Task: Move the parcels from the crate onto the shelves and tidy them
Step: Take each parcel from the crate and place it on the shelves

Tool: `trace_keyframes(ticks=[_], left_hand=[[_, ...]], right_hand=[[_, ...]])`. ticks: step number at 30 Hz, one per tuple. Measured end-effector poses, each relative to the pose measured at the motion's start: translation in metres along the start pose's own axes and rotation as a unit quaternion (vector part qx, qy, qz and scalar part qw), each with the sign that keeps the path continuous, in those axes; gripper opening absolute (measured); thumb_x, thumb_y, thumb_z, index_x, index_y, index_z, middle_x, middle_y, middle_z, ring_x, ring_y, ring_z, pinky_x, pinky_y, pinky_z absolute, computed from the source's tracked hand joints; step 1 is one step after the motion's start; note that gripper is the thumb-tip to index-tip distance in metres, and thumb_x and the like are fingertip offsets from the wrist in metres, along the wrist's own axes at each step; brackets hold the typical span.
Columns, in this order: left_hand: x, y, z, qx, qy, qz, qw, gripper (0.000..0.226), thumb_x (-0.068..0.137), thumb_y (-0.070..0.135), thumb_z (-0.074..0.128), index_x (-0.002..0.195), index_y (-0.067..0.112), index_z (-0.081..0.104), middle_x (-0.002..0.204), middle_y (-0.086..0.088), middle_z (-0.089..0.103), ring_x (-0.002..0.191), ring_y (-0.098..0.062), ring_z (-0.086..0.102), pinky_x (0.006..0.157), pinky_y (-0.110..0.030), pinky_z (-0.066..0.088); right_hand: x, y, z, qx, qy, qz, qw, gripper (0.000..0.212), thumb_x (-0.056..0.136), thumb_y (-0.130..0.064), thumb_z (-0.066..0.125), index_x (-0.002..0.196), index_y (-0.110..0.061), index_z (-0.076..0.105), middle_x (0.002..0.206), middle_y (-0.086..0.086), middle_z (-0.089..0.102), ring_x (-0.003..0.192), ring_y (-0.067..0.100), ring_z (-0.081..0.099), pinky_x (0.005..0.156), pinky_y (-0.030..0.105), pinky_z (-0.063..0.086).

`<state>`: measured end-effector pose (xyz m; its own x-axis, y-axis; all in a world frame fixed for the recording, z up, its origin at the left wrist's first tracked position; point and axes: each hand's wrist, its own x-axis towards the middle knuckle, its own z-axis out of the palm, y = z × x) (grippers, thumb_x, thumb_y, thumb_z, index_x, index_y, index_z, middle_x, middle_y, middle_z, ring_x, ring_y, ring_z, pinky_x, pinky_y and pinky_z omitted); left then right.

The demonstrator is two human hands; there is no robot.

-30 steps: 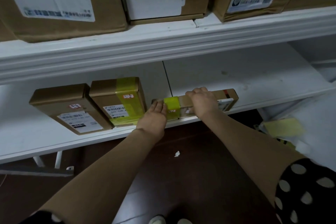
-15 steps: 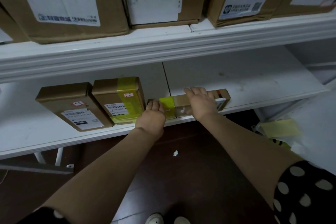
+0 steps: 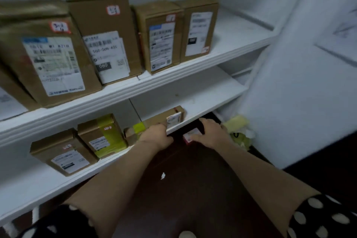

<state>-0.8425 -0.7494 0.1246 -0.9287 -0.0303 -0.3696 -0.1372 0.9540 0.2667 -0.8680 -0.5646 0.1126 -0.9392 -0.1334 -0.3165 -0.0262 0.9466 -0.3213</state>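
We start with the white wooden shelving unit (image 3: 231, 38). Its upper board carries a row of tall brown cardboard parcels (image 3: 108, 44), standing upright and packed side by side, labels facing us. On the lower board (image 3: 202, 92), a plain brown cardboard box (image 3: 63, 152) leans beside a brown box banded in yellow-green tape (image 3: 104, 135). Just right of them, a long flat brown cardboard parcel with a yellow tape band (image 3: 158, 119) lies along the front lip.

The left hand (image 3: 157, 136) rests against the near face of that long parcel. Its fingers run out of sight past the knuckles, so we cannot tell whether they curl over it or only press.

The right hand (image 3: 211, 133) is below the shelf edge, over the dark floor (image 3: 193, 179). Its fingers seem closed round a small pink-and-white packet (image 3: 190, 136), though blur hides the exact grip. We cannot make out the crate. Only a soft yellow-green bag (image 3: 238, 127) shows just beyond that hand.

We judge the long parcel to be the main risk. It sits right at the lip, so a careless pull or nudge from the left hand could tip it onto the floor. The small packet could also slip from a loose hold, or catch the underside of the lip when it is raised.
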Motion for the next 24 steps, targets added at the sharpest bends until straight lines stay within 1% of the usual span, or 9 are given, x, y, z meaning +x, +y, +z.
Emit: trace_keyframes(ticks=[3,6,8,10,12,14,19,22,24], left_hand=[[-0.021,0.028,-0.005,-0.030,-0.007,0.038,0.999,0.055,0.089,0.038,0.056,0.135,0.009,0.044,0.133,-0.014,0.053,0.120,-0.030,0.052,0.093,-0.031,0.043],[-0.044,0.056,0.001,-0.029,-0.031,0.095,0.995,0.052,0.093,0.039,0.052,0.133,0.006,0.046,0.132,-0.015,0.053,0.119,-0.029,0.052,0.093,-0.031,0.042],[-0.063,0.077,0.010,-0.027,-0.050,0.135,0.989,0.052,0.093,0.039,0.051,0.133,0.006,0.045,0.132,-0.014,0.053,0.118,-0.028,0.052,0.092,-0.030,0.042],[-0.086,0.101,0.022,-0.013,-0.075,0.180,0.981,0.054,0.093,0.040,0.051,0.135,0.006,0.044,0.135,-0.013,0.051,0.121,-0.028,0.051,0.096,-0.032,0.043],[-0.111,0.128,0.039,0.009,-0.104,0.231,0.967,0.052,0.096,0.040,0.047,0.136,0.007,0.044,0.139,-0.012,0.049,0.126,-0.029,0.047,0.101,-0.033,0.039],[-0.138,0.159,0.061,0.029,-0.128,0.282,0.950,0.053,0.095,0.043,0.046,0.135,0.008,0.046,0.139,-0.012,0.048,0.127,-0.028,0.046,0.100,-0.033,0.038],[-0.237,0.238,0.119,0.057,-0.176,0.398,0.898,0.043,0.090,0.044,0.054,0.118,0.012,0.056,0.114,-0.006,0.061,0.103,-0.021,0.059,0.085,-0.030,0.047],[-0.304,0.281,0.159,0.063,-0.185,0.461,0.866,0.042,0.090,0.044,0.056,0.120,0.014,0.056,0.095,0.002,0.059,0.079,-0.010,0.056,0.070,-0.025,0.045],[-0.354,0.307,0.190,0.075,-0.196,0.492,0.845,0.049,0.090,0.045,0.056,0.128,0.015,0.052,0.105,-0.001,0.061,0.088,-0.013,0.060,0.076,-0.029,0.050]], right_hand=[[-0.056,0.032,-0.008,0.121,0.043,0.103,0.986,0.082,0.083,-0.061,0.057,0.147,-0.019,0.029,0.149,0.007,0.037,0.131,0.028,0.043,0.108,0.048,0.034],[-0.117,0.060,-0.003,0.209,0.094,0.199,0.953,0.075,0.083,-0.062,0.055,0.142,-0.018,0.038,0.142,0.007,0.046,0.127,0.027,0.046,0.106,0.046,0.037],[-0.161,0.074,0.004,0.240,0.123,0.251,0.930,0.072,0.083,-0.064,0.053,0.138,-0.018,0.042,0.138,0.006,0.050,0.125,0.025,0.048,0.105,0.044,0.038],[-0.209,0.087,0.013,0.259,0.145,0.301,0.906,0.073,0.084,-0.065,0.051,0.139,-0.017,0.041,0.140,0.005,0.048,0.127,0.024,0.047,0.107,0.043,0.036],[-0.258,0.099,0.021,0.264,0.163,0.344,0.886,0.072,0.086,-0.065,0.048,0.141,-0.018,0.040,0.140,0.004,0.048,0.128,0.023,0.046,0.109,0.040,0.034],[-0.311,0.114,0.028,0.263,0.188,0.387,0.863,0.069,0.088,-0.063,0.047,0.140,-0.019,0.040,0.138,0.004,0.049,0.126,0.022,0.047,0.109,0.039,0.033],[-0.454,0.154,0.050,0.278,0.255,0.500,0.779,0.068,0.090,-0.060,0.046,0.144,-0.020,0.034,0.144,0.004,0.043,0.132,0.022,0.041,0.114,0.040,0.024],[-0.540,0.173,0.066,0.282,0.286,0.549,0.733,0.069,0.090,-0.060,0.046,0.145,-0.020,0.033,0.145,0.005,0.041,0.134,0.021,0.039,0.114,0.038,0.022],[-0.598,0.184,0.084,0.283,0.300,0.581,0.702,0.070,0.090,-0.061,0.046,0.145,-0.020,0.034,0.145,0.005,0.042,0.135,0.021,0.038,0.114,0.037,0.023]])
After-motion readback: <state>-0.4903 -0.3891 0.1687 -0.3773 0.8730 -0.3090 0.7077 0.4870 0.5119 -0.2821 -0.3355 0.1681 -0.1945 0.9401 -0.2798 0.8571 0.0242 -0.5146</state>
